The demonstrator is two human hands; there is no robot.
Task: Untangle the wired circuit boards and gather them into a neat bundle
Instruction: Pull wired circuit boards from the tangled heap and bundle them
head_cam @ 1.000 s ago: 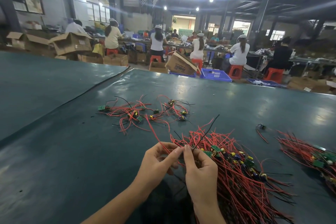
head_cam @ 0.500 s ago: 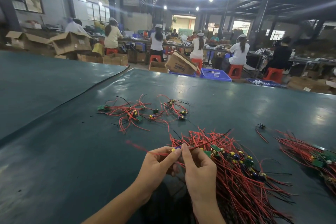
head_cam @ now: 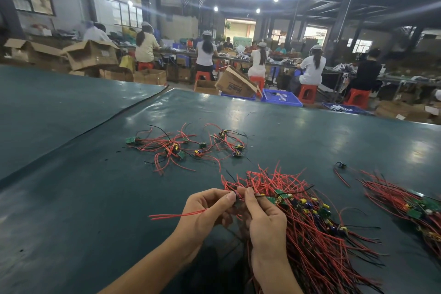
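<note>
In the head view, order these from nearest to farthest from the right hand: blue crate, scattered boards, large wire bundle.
1. Large wire bundle, under the right hand.
2. Scattered boards, ahead, to the left.
3. Blue crate, beyond the table.

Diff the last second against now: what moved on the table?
The red wires of the piece pinched between left hand and right hand swung from pointing away toward the loose pile down to pointing left. Its black wire dropped right, over the big bundle. Both hands kept their pinch; loose pile, big bundle and far-right bundle stayed put.
</note>
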